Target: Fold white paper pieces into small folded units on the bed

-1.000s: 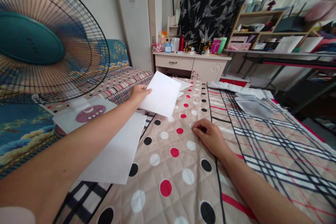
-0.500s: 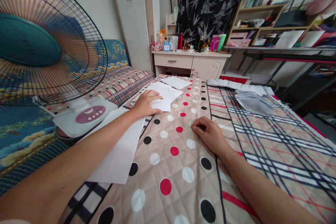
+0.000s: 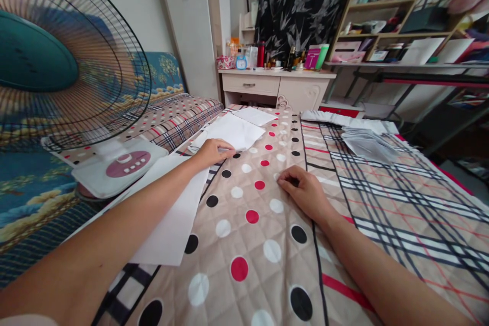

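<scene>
My left hand (image 3: 213,151) rests with curled fingers on the near edge of a pile of white paper sheets (image 3: 233,131) lying on the dotted quilt (image 3: 252,244). A larger white sheet (image 3: 171,214) lies under my left forearm. My right hand (image 3: 303,192) lies on the quilt with its fingers curled loosely under; nothing shows in it. One more white sheet (image 3: 255,115) lies farther back on the quilt.
A standing fan (image 3: 57,56) with a white base (image 3: 118,163) stands close on the left. A stack of grey sheets (image 3: 369,145) and a folded white cloth (image 3: 344,121) lie far right on the plaid part. A white dresser (image 3: 275,89) and cluttered shelves (image 3: 401,46) stand behind.
A second ago my left hand held a white sheet in the air. It laid the sheet on the pile and has drawn back to its near edge. My right hand stayed put.
</scene>
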A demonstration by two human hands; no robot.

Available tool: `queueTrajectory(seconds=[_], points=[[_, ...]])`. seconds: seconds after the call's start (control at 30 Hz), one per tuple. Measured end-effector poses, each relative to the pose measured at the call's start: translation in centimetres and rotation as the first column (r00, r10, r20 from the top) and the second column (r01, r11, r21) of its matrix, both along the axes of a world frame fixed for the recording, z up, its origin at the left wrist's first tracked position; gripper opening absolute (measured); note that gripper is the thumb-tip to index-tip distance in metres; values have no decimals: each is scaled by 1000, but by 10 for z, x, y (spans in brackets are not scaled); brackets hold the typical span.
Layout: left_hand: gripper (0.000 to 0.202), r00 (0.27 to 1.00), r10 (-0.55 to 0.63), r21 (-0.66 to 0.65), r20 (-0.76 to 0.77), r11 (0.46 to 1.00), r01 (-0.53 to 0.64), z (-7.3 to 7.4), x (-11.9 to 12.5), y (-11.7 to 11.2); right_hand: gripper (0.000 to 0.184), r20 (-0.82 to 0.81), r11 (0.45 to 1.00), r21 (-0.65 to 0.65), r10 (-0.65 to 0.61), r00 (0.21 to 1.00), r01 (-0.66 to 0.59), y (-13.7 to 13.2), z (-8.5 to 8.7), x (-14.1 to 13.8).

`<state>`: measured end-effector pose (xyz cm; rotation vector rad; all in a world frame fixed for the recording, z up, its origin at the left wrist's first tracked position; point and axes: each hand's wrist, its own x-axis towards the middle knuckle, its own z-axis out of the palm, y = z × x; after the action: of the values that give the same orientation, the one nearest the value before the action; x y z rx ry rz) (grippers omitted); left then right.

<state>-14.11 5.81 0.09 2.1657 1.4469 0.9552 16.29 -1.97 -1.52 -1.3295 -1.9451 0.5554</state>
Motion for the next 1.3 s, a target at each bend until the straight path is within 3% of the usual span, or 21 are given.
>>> queueTrajectory(seconds=[0.4, 0.9, 1.1, 1.3], points=[[36, 974, 2, -202, 227, 978, 46, -2, -4, -1, 9, -11, 1000, -21, 4, 1000, -4, -1, 1, 0], [30, 971, 74, -206, 227, 978, -27, -6, 1, -4, 9, -10, 1000, -15, 9, 1000, -9, -1, 0, 1], [33, 988, 12, -152, 155, 988, 12, -6, 1, -4, 9, -19, 1000, -20, 12, 1000, -13, 0, 1, 0], [32, 991, 25, -107, 132, 994, -11, -8, 3, -4, 10, -8, 1000, -20, 6, 1000, -6, -1, 0, 1]])
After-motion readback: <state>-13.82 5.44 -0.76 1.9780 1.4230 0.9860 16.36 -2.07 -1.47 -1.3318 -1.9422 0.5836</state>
